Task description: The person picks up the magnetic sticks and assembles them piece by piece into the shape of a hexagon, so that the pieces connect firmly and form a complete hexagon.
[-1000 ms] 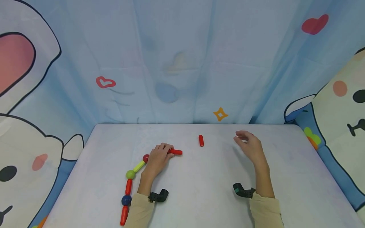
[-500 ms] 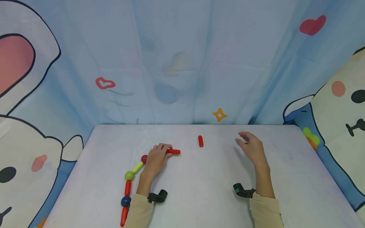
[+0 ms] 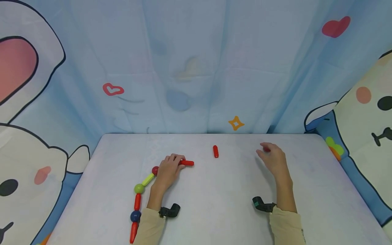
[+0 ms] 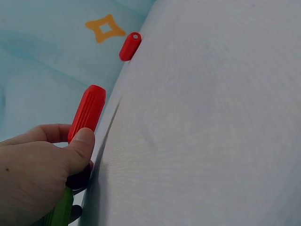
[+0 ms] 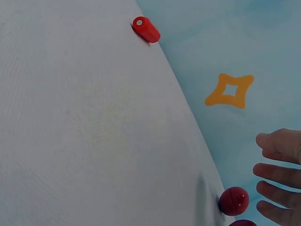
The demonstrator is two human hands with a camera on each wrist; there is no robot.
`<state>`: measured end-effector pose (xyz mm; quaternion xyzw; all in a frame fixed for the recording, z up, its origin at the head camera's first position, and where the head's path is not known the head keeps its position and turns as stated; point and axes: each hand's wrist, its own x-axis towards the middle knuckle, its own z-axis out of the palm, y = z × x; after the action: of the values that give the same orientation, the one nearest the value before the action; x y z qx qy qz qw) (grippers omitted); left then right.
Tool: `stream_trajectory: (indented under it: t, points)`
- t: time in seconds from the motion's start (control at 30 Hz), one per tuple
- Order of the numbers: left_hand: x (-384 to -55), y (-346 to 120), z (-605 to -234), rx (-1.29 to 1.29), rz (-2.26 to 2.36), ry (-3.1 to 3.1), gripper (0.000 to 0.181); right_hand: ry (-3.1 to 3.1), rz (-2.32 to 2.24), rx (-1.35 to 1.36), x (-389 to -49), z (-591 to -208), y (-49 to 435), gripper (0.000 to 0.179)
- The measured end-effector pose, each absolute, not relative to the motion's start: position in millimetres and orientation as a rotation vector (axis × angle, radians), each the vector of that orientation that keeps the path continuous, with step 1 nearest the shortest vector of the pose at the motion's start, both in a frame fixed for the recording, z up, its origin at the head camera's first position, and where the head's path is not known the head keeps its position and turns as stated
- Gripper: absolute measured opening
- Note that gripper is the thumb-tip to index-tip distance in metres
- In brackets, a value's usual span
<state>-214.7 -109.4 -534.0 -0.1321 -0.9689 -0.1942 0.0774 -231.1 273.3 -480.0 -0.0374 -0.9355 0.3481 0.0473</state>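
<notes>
My left hand (image 3: 167, 172) pinches a red ribbed stick (image 4: 89, 110) between thumb and forefinger. In the head view, that red stick lies in line with a dark red ball (image 3: 155, 170), a yellow-green stick (image 3: 148, 179), a green ball (image 3: 139, 188), another red stick (image 3: 137, 202), a blue ball (image 3: 135, 216) and a further red stick (image 3: 133, 232). My right hand (image 3: 274, 160) hovers at the far right of the table, fingers spread apart. Near its fingertips is a dark red ball (image 5: 234, 201), with part of a second dark red ball (image 5: 242, 222) below it.
A loose red stick (image 3: 215, 151) with a hole in its end lies near the back edge of the white table (image 3: 220, 197). Behind the table hangs a light blue printed curtain (image 3: 196, 85). A black wrist camera (image 3: 170, 210) is strapped by each sleeve.
My right hand has shifted slightly to the right, and a dark red ball now shows between its thumb and fingers. My left hand stays on the red stick.
</notes>
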Motion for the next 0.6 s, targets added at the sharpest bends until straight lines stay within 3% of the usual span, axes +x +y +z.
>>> stream_trajectory:
  t: [0.6]
  points:
    - [-213.6,-107.7,-533.2,-0.382,-0.561,-2.909,0.032,-3.065,0.927,-0.357,-224.5,-477.5,300.5,0.051]
